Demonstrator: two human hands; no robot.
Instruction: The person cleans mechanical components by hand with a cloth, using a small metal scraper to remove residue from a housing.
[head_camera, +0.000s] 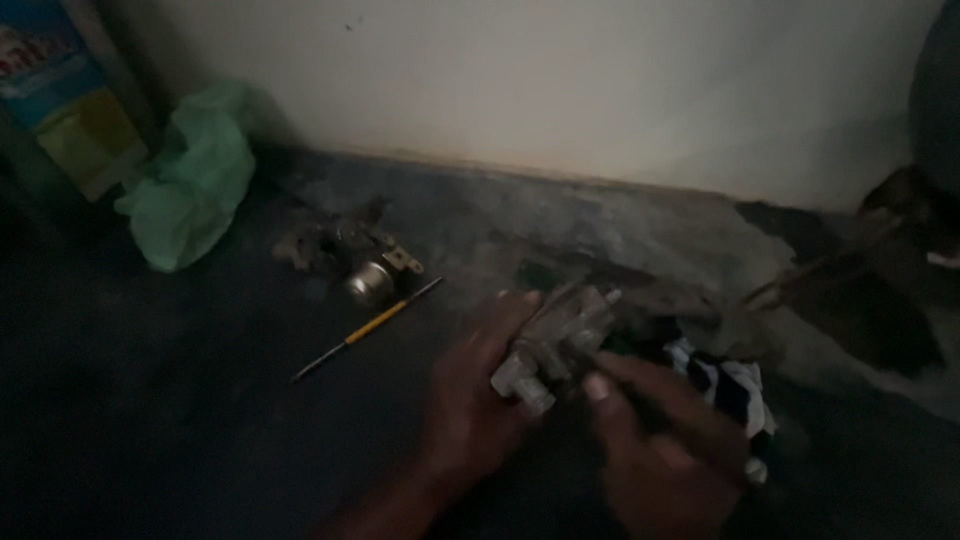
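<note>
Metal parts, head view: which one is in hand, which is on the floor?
The grey metal valve body is held between left hand and right hand. The round metal part lies on the floor beside the yellow-handled screwdriver.

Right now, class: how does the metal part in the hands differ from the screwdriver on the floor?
The metal part is blocky and grey, held up between left hand and right hand. The screwdriver is thin with a yellow handle, lying untouched on the floor. Both are dimly lit.
</note>
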